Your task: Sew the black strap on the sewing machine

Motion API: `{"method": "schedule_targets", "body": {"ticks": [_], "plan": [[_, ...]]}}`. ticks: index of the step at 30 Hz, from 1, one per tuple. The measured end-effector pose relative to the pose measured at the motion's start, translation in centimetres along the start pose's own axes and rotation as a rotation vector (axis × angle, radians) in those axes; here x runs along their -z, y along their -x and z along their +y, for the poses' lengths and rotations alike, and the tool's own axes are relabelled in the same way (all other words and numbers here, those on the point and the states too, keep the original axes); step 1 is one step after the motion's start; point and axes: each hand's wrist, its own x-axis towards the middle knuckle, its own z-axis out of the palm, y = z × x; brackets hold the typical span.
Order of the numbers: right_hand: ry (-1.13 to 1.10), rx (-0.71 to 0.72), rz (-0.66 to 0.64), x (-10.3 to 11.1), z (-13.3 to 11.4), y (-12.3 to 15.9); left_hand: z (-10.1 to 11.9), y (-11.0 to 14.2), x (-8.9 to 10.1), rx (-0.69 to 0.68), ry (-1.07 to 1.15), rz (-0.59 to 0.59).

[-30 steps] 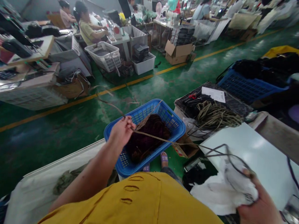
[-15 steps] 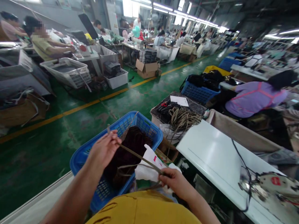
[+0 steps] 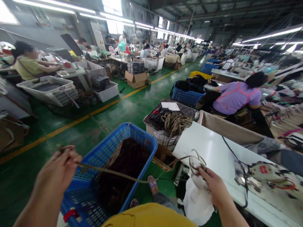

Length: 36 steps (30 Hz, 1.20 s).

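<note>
My left hand (image 3: 58, 168), out over the near-left side of the blue basket (image 3: 88, 162), is closed on one end of a narrow tan strap (image 3: 106, 171). The strap sags across the basket toward the right. Beside the white table, my right hand (image 3: 214, 186) pinches thin tan strap loops (image 3: 196, 164), which curl up above the fingers. Just below them hangs a white bag or cloth (image 3: 197, 198); whether my fingers grip it too is unclear. Dark brown material (image 3: 123, 170) fills much of the basket.
A white table (image 3: 201, 142) with a sewing machine (image 3: 267, 171) and black cable stands right. Ahead, a box-like stand holds a tan strap bundle (image 3: 176, 123) and red-handled scissors (image 3: 155, 112). A person in purple (image 3: 234, 97) sits beyond. Green floor (image 3: 99, 126) lies left.
My hands have moved far apart, left hand leftward and right hand rightward, with the strap stretching between. The white bag or cloth has shifted right. The view has turned and tilted up slightly.
</note>
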Motion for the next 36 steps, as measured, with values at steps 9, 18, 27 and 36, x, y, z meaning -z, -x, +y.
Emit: {"method": "schedule_targets", "body": {"ticks": [9,18,27,36], "plan": [[0.362,0.270,-0.614,-8.3,-4.1,3.7,-13.2,8.7,-16.5,0.042,-0.689,-0.984],[0.218,0.251,-0.717,-8.8,-2.8,5.3,-19.7,9.5,-17.3,-0.095,-1.158,-1.277],[-0.110,0.069,-0.497,-6.7,-1.2,3.8,-20.2,6.3,-18.6,-0.035,-1.130,-1.146],[0.480,-0.057,-0.222,5.5,5.8,2.4,-15.2,-6.3,-28.1,-0.021,-1.242,-0.927]]}}
